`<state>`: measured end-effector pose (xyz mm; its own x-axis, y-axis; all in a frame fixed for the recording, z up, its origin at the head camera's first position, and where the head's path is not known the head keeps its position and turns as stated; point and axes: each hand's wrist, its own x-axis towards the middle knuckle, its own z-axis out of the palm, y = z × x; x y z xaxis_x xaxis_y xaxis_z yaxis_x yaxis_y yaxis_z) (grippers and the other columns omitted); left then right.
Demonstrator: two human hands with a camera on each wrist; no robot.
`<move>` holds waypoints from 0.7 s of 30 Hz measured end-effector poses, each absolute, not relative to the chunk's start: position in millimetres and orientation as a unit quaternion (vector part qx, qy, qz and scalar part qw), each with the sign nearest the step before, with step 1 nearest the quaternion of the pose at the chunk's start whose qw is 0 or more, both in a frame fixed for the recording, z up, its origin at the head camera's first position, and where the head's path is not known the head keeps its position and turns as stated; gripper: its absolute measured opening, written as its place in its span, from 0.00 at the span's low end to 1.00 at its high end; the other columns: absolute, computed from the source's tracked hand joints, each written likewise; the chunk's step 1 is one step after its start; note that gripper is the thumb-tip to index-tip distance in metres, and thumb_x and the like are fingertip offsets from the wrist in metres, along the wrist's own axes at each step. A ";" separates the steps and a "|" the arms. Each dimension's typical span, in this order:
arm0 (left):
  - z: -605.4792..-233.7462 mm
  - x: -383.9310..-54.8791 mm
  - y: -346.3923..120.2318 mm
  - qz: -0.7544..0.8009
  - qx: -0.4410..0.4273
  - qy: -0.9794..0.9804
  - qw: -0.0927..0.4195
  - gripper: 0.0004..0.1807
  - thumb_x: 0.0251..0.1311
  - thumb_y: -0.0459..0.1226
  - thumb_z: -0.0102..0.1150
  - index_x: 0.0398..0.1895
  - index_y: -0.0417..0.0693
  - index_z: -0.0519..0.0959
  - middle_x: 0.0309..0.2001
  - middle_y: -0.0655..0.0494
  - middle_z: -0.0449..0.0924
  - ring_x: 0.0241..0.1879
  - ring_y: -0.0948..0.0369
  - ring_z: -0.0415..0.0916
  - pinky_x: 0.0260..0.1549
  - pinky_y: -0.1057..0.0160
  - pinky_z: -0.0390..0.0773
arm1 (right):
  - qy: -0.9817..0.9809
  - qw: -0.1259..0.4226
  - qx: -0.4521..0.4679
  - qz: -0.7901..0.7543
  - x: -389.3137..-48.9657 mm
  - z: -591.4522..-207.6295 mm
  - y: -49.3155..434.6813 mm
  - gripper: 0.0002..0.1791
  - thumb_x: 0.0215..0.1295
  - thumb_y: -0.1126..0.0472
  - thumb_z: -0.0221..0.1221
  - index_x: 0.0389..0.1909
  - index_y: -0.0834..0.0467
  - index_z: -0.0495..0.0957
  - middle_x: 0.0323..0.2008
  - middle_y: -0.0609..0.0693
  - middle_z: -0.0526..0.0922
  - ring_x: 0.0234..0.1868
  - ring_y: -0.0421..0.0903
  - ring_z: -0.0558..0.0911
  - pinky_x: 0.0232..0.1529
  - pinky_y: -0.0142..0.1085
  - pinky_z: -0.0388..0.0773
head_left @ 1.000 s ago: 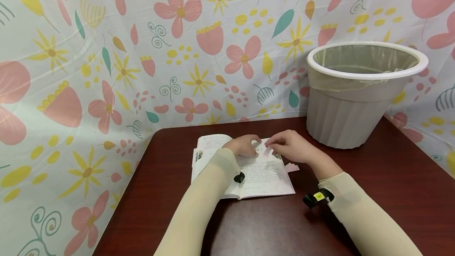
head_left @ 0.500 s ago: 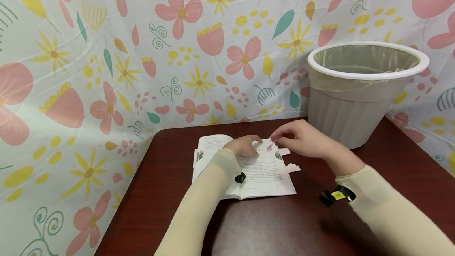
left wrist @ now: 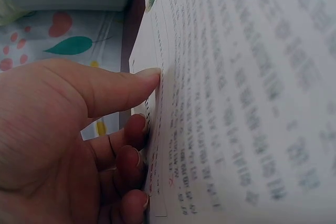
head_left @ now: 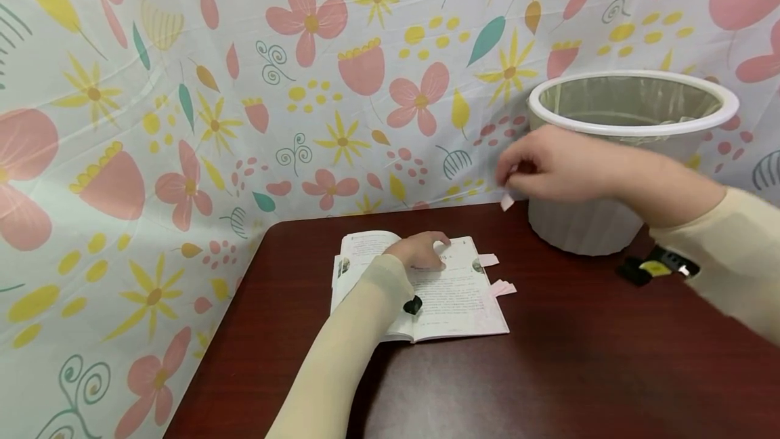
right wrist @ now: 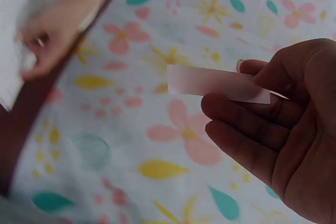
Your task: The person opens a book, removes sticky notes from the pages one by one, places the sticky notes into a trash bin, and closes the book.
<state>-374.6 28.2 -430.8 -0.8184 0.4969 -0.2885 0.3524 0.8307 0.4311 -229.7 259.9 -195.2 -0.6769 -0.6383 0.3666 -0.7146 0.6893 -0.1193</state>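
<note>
A big white cloth (head_left: 231, 114) with pink, yellow and green flowers and leaves hung behind everything and down the left side. In front of it was a dark red-brown desk (head_left: 463, 391), shiny near the front. A large pale bin (head_left: 579, 229) stood at the back right of the desk, with a white rim and a thin see-through bag (head_left: 609, 103) inside it. The person's two cream sleeves (head_left: 335, 344) came in from the bottom and the right. A book (head_left: 451, 297) lay open on the desk, to the left of the bin, with lines of print on its pages. The right hand (head_left: 560, 164) was up in the air in front of the bin, above the desk, pinching a small pink strip of paper (right wrist: 210, 83) between thumb and finger. The left hand (head_left: 419, 251) was on the upper part of the book, thumb and fingers spread apart; its thumb touched the page, and the other fingertips seemed to touch it too, though that view was a bit blurry. Each wrist had a black band (head_left: 661, 266). Two pink bits of paper (head_left: 502, 288) stuck out from the book's right edge, one above the other.
</note>
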 end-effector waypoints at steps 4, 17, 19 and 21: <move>-431.6 -375.8 28.1 0.178 0.229 0.937 0.195 0.31 0.61 0.47 0.71 0.67 0.74 0.73 0.73 0.61 0.71 0.62 0.61 0.71 0.63 0.52 0.72 | -0.927 0.168 0.323 0.091 -235.8 -157.7 270.6 0.16 0.61 0.70 0.59 0.28 0.44 0.85 0.24 0.39 0.80 0.24 0.34 0.71 0.29 0.29 0.68; -433.8 -378.5 20.5 0.188 0.225 0.937 0.189 0.31 0.60 0.47 0.72 0.66 0.73 0.74 0.75 0.62 0.69 0.71 0.60 0.68 0.68 0.51 0.70 | -0.970 0.186 0.138 0.073 -304.8 -76.7 342.6 0.15 0.73 0.59 0.50 0.39 0.60 0.84 0.26 0.46 0.85 0.24 0.33 0.75 0.26 0.26 0.69; -434.1 -379.2 19.0 0.194 0.227 0.935 0.192 0.30 0.60 0.46 0.72 0.67 0.73 0.74 0.75 0.61 0.68 0.72 0.59 0.67 0.68 0.50 0.70 | -0.975 0.170 0.109 0.099 -316.9 -72.9 352.5 0.16 0.74 0.58 0.49 0.43 0.62 0.83 0.24 0.42 0.83 0.24 0.33 0.75 0.26 0.26 0.69; -434.2 -379.6 18.2 0.195 0.233 0.933 0.192 0.31 0.61 0.46 0.71 0.67 0.71 0.74 0.75 0.60 0.69 0.71 0.58 0.67 0.68 0.50 0.70 | -0.975 0.152 0.089 0.133 -327.5 -70.1 362.2 0.17 0.73 0.58 0.48 0.44 0.65 0.81 0.23 0.40 0.80 0.24 0.34 0.75 0.26 0.25 0.70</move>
<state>-379.6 18.2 -434.2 -0.8181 0.5096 -0.2667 0.3601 0.8154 0.4533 -327.5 362.2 -70.1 -0.9379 -0.1330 0.3204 -0.2138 0.9489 -0.2320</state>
